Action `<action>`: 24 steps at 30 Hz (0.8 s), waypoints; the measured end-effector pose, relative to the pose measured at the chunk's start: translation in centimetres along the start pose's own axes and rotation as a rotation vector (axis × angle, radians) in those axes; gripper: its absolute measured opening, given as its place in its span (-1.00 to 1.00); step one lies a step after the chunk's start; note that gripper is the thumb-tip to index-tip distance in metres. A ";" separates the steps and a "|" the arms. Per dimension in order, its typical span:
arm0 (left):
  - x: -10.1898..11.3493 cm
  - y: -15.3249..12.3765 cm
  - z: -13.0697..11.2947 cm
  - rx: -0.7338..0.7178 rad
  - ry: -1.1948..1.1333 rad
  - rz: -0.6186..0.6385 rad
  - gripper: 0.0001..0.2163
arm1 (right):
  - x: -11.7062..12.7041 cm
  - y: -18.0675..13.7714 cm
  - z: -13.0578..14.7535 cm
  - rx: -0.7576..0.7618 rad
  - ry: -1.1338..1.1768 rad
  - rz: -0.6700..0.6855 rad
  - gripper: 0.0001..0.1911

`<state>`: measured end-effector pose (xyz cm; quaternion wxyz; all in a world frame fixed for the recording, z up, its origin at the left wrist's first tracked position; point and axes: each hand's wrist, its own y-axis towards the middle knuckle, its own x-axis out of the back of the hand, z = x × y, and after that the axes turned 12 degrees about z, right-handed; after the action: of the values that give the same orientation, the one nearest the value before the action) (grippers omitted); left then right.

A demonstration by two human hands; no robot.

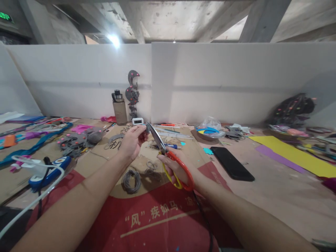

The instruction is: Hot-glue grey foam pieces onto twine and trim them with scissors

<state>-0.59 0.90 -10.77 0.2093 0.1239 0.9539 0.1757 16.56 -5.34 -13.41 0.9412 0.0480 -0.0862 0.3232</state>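
In my right hand (175,164) is a pair of scissors (186,170) with one red and one yellow handle loop. The blades point up and left, with their tips by my left fingertips. My left hand (132,141) is closed in a pinch on a small dark grey piece, mostly hidden by the fingers and blade tips; its kind is unclear. Below my hands, a coil of grey cord (131,182) lies on the cardboard (154,210). A smaller loose loop of cord (151,167) is to its right.
A black phone (232,163) lies right of the scissors. Grey cutouts with pink dots (80,140) and a blue power strip (49,172) are on the left. Behind stand a bottle (120,110) and a small white digital clock (138,121). Yellow paper (296,154) is at right.
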 end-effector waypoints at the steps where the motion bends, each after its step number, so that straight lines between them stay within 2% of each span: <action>1: 0.0 0.0 0.0 0.006 0.006 -0.010 -0.85 | 0.0 0.1 -0.1 0.013 0.000 -0.013 -0.66; 7: -0.2 -0.2 -0.1 0.045 0.089 -0.009 -0.82 | 0.5 0.6 -0.5 0.099 -0.059 -0.114 -0.68; 14: -0.1 0.0 -0.3 0.012 0.098 -0.034 -0.87 | 2.0 0.2 0.8 0.246 -0.540 -0.248 -0.64; 19: 0.0 0.2 -0.9 -0.001 0.076 -0.078 -0.87 | 2.8 0.2 0.4 0.198 -0.800 -0.341 -0.62; 24: 0.2 0.3 -0.7 -0.019 0.081 -0.051 -0.86 | 3.0 0.0 0.4 0.145 -1.094 -0.403 -0.59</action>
<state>-1.06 1.01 -10.17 0.1760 0.0905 0.9627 0.1844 18.86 -3.56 -12.43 0.7971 0.2873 -0.5264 0.0710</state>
